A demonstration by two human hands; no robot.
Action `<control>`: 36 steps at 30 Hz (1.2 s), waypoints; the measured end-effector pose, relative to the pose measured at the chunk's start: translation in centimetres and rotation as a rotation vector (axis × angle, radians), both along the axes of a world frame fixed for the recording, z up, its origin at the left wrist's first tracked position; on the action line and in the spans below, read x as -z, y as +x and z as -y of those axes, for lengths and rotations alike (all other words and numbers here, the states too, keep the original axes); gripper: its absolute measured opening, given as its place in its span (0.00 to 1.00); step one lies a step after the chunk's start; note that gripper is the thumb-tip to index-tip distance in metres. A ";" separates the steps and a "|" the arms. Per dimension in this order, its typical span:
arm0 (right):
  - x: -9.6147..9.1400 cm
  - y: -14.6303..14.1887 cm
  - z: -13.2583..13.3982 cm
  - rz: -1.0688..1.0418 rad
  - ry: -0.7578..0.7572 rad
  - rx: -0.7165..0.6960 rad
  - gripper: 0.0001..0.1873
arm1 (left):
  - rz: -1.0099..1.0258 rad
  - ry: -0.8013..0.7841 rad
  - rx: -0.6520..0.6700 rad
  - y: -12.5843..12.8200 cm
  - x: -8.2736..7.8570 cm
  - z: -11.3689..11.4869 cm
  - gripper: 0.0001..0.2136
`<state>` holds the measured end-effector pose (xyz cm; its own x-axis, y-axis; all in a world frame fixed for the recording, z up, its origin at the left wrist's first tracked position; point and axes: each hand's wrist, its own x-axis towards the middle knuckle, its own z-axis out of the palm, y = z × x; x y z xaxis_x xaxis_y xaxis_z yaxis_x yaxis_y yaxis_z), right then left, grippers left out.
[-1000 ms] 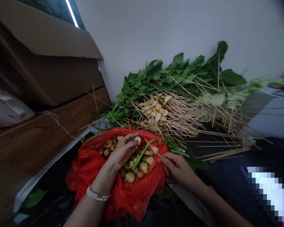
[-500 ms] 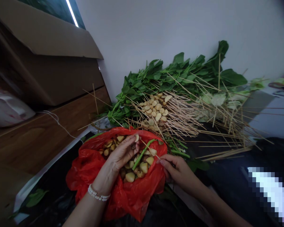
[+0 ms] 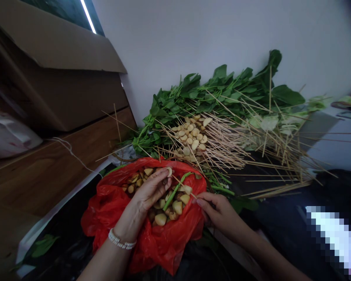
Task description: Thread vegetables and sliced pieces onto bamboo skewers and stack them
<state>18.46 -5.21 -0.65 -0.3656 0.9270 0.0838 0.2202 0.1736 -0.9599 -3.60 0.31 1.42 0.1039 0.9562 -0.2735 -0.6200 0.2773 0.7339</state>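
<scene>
My left hand (image 3: 154,186) pinches a pale potato slice (image 3: 169,171) above a red plastic bag (image 3: 114,207). In my right hand (image 3: 216,207) is a thin wooden skewer (image 3: 179,181), gripped near its lower end and pointing up and left. The skewer's tip is close to the slice; whether it touches cannot be made out. Cut potato pieces (image 3: 160,219) fill the open bag, and a green stem (image 3: 173,197) lies across them. A pale piece near the right fingers overlaps the skewer; I cannot tell if it is threaded on it.
Beyond the bag lie skewered potato slices (image 3: 194,134) and many loose skewers (image 3: 283,156). Leafy greens (image 3: 222,86) are heaped against the white wall. A cardboard box (image 3: 84,89) and a white jug (image 3: 11,132) stand at the left. Black plastic (image 3: 64,253) covers the surface.
The skewer in my right hand has moved slightly left, its tip now nearer the potato slice. My left hand has barely moved and keeps its hold.
</scene>
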 end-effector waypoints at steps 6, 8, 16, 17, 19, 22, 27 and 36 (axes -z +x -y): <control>0.1 0.0 -0.1 0.027 0.018 -0.003 0.17 | -0.073 0.055 -0.038 0.2 0.1 0.1 0.06; 0.3 0.0 -0.1 0.041 0.026 -0.003 0.17 | -0.090 0.056 -0.059 0.4 0.2 0.1 0.06; 0.8 -0.2 0.0 0.068 0.059 0.037 0.18 | -0.171 0.118 -0.070 1.6 0.2 0.6 0.11; 0.7 -0.2 0.0 0.063 0.055 0.029 0.18 | -0.177 0.136 -0.061 1.6 0.1 0.7 0.11; 0.6 -0.1 0.0 0.042 0.034 0.014 0.19 | -0.186 0.163 -0.031 1.7 0.0 0.8 0.11; 0.3 -0.1 0.0 -0.004 -0.022 -0.011 0.19 | -0.199 0.189 0.001 1.7 -0.1 0.9 0.12; 0.0 -0.2 0.1 -0.083 -0.098 -0.030 0.19 | -0.227 0.233 0.016 1.7 -0.1 1.1 0.12; 0.3 -0.1 -0.1 -0.294 -0.293 -0.128 0.21 | -0.189 0.290 0.055 2.1 -0.2 1.5 0.14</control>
